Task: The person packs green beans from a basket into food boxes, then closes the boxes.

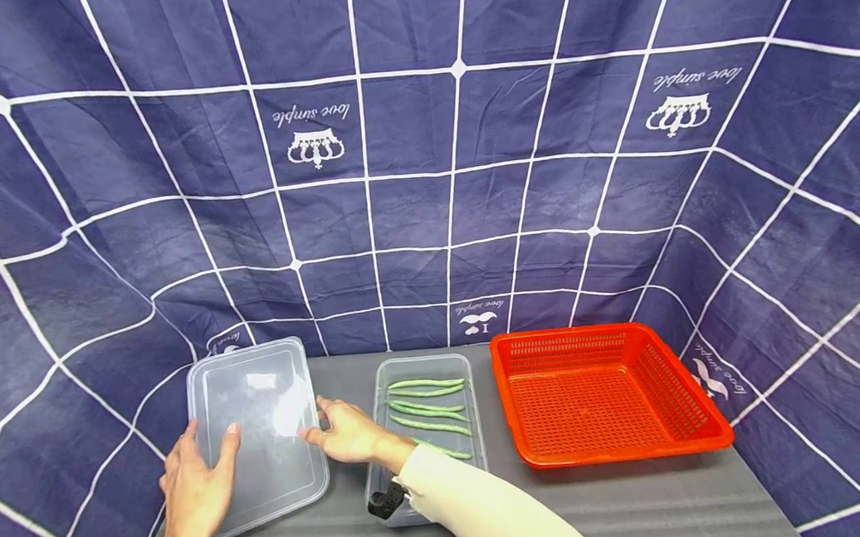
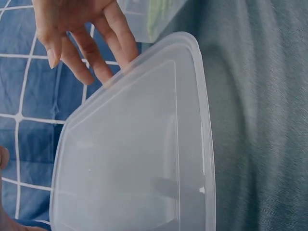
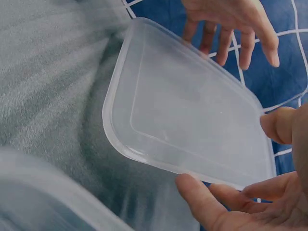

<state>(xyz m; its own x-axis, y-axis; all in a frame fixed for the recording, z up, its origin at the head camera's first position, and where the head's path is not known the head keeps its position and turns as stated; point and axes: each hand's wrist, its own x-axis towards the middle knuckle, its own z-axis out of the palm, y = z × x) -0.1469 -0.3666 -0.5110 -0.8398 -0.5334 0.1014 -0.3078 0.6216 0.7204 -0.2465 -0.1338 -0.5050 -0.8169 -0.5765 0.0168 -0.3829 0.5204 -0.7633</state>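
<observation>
A clear plastic lid (image 1: pixel 259 455) with rounded corners stands tilted on the left, its far side higher than its near edge. My left hand (image 1: pixel 197 489) is at its left side, with the thumb stretched out in front of the lid. In the right wrist view the straight fingers of this hand reach the lid's edge. My right hand (image 1: pixel 355 433) touches the opposite side. Its fingers (image 2: pixel 91 57) look extended in the left wrist view, tips right at the lid's rim. Below my right forearm, a clear plastic container (image 1: pixel 422 369) holds several green beans (image 1: pixel 428 406).
To the right stands a red perforated plastic basket (image 1: pixel 612 405). A grey cloth (image 1: pixel 619 505) covers the table. Blue curtain (image 1: pixel 411 211) with white grid lines encloses the back and both sides, close behind the lid and basket.
</observation>
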